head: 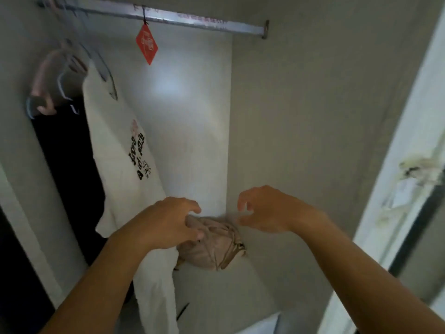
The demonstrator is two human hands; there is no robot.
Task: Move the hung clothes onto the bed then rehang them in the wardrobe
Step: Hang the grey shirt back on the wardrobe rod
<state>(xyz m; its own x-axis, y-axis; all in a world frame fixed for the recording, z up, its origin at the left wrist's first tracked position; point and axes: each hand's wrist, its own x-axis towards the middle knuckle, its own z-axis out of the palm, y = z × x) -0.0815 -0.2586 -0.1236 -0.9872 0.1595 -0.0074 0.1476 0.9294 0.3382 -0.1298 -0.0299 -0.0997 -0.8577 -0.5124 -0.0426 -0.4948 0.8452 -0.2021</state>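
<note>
Left hand: it is at about 7 o'clock from the middle of the view, inside the open wardrobe. The fingers are loosely bent and spread, and they hold nothing. The fingertips are in front of the top edge of the beige bundle; I cannot tell if they touch it.
Right hand: it is at about 5 o'clock from the middle, well apart from the left hand. This grip is also released: the fingers are curved like a claw, with only air between them. It hovers just above the beige bundle, at the bundle's 1 o'clock.
Beige bundle: a crumpled piece of beige cloth with a strap or cord. It lies low in the wardrobe, in the back corner, between and under the two hands.
White T-shirt: it hangs at 10 o'clock from the hands and has black printed letters. Its lower part falls under the left forearm.
Dark garment: it hangs just left of the white T-shirt, at 9 o'clock in the view.
Hangers: blurred, they are at 10 o'clock on the left end of the rail.
Rail: a metal bar across the top, at 12 o'clock.
Red tag: a diamond-shaped label that hangs from the rail on a dark string.
Wardrobe door: a pale edge at 3 o'clock.
</note>
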